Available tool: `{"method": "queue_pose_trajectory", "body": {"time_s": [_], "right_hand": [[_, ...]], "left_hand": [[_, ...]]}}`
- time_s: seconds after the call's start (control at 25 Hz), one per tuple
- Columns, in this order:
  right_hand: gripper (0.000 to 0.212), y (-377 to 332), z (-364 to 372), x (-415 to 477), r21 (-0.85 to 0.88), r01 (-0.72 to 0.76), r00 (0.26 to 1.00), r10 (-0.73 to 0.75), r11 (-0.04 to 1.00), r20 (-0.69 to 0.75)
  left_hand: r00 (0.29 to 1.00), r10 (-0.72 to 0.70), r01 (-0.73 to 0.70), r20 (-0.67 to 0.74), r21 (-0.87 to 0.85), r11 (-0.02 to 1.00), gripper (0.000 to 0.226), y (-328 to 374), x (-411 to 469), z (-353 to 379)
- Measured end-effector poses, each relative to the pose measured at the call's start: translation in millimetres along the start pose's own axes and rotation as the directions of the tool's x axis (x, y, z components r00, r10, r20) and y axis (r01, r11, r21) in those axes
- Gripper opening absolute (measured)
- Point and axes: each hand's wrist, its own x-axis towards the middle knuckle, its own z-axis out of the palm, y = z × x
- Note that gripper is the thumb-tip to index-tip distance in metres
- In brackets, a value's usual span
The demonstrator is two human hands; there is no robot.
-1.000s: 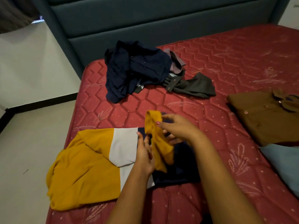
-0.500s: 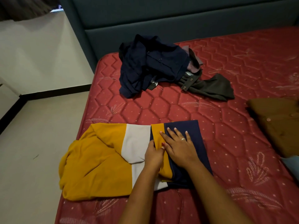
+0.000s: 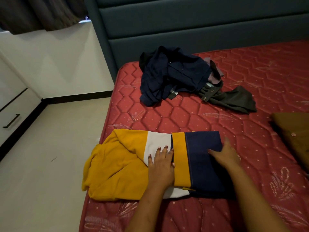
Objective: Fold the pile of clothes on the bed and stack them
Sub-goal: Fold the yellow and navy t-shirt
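Observation:
A yellow, white and navy shirt (image 3: 120,166) lies across the near left part of the red mattress (image 3: 192,119), its sleeve folded over the navy end. My left hand (image 3: 161,164) presses flat on the white band beside the fold. My right hand (image 3: 224,155) lies flat on the navy part near its right edge. Farther back, an unfolded pile holds a navy shirt (image 3: 173,74), a mauve garment (image 3: 214,71) and dark grey trousers (image 3: 234,99).
A folded brown shirt (image 3: 294,136) sits at the right edge of the view. The teal padded headboard (image 3: 192,22) rises behind the pile. To the left the mattress ends above a pale floor (image 3: 50,164), with a white drawer unit (image 3: 10,114) beyond.
The yellow sleeve held up a second ago now lies flat on the shirt. My hands have spread apart, left onto the white band, right toward the navy edge. The view shifted left.

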Motion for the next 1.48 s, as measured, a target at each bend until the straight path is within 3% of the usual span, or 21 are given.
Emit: {"method": "queue_pose_trajectory", "body": {"time_s": [0.08,0.12,0.2,0.28,0.36,0.44,0.6,0.68,0.76,0.92,1.12,1.24,1.32,1.4,1.48], "right_hand": [[0.074,7.1,-5.2,-6.7,0.365,-0.128,0.988,0.085,0.922,0.133],[0.06,6.9,-8.7,-13.4,0.434,-0.194,0.973,0.115,0.88,0.201],[0.038,-3.3,-19.9,-26.2,0.435,-0.242,0.953,0.128,0.867,0.275],[0.037,-26.5,-35.8,-32.2,0.408,-0.217,0.959,0.115,0.887,0.26],[0.039,-67.8,-53.6,-41.6,0.357,-0.096,0.975,0.015,0.929,0.222],[0.034,-120.5,-62.1,-59.4,0.256,0.093,0.975,-0.14,0.962,0.172],[0.021,-225.5,-23.9,-115.4,-0.085,0.457,0.887,-0.446,0.885,0.12],[0.028,-261.1,22.1,-143.2,-0.168,0.551,0.834,-0.532,0.817,0.147],[0.037,-277.5,74.8,-165.3,-0.116,0.621,0.775,-0.585,0.775,0.237],[0.062,-259.5,153.4,-183.6,0.039,0.657,0.653,-0.595,0.753,0.468],[0.063,-204.3,169.1,-170.7,-0.023,0.75,0.628,-0.701,0.661,0.338],[0.084,-179.8,170.5,-168.8,-0.157,0.805,0.592,-0.752,0.572,0.29],[0.085,-176.3,173.4,-162.9,-0.205,0.81,0.587,-0.756,0.55,0.289],[0.078,-174.0,175.8,-159.1,-0.258,0.841,0.54,-0.758,0.475,0.365],[0.079,-165.4,181.8,-156.7,-0.286,0.873,0.487,-0.753,0.396,0.444]], "left_hand": [[0.999,-0.03,0.029,-0.031,-0.038,0.999,0.049,-9.4,-5.5,-17.0],[0.998,-0.046,0.042,-0.039,-0.088,0.995,0.046,-16.0,-9.2,-24.5],[0.994,-0.092,0.072,-0.059,-0.284,0.956,0.04,-34.4,-14.9,-37.8],[0.985,-0.156,0.092,-0.076,-0.532,0.842,0.034,-52.4,-20.0,-52.8],[0.969,-0.243,0.135,-0.044,-0.728,0.672,0.026,-66.2,-25.8,-72.3],[0.94,-0.333,0.206,0.073,-0.9,0.384,0.018,-78.0,-33.9,-99.4],[0.888,-0.373,0.229,0.268,-0.962,-0.148,0.023,-126.7,-41.9,-127.6],[0.88,-0.329,0.244,0.343,-0.92,-0.307,0.034,-154.2,-42.1,-132.5],[0.87,-0.302,0.267,0.389,-0.888,-0.374,0.044,-176.0,-41.2,-133.0],[0.867,-0.314,0.263,0.386,-0.891,-0.37,0.06,-210.3,-41.5,-117.9],[0.852,-0.314,0.34,0.419,-0.898,-0.277,0.032,-229.9,-39.5,-100.9],[0.882,-0.24,0.305,0.404,-0.881,-0.362,0.02,-226.3,-35.2,-102.4],[0.88,-0.222,0.324,0.42,-0.873,-0.365,0.022,-228.0,-34.7,-101.9],[0.863,-0.278,0.37,0.422,-0.902,-0.221,0.025,-234.7,-31.4,-95.2],[0.867,-0.386,0.326,0.316,-0.945,-0.04,0.027,-243.6,-28.6,-88.3]]}}
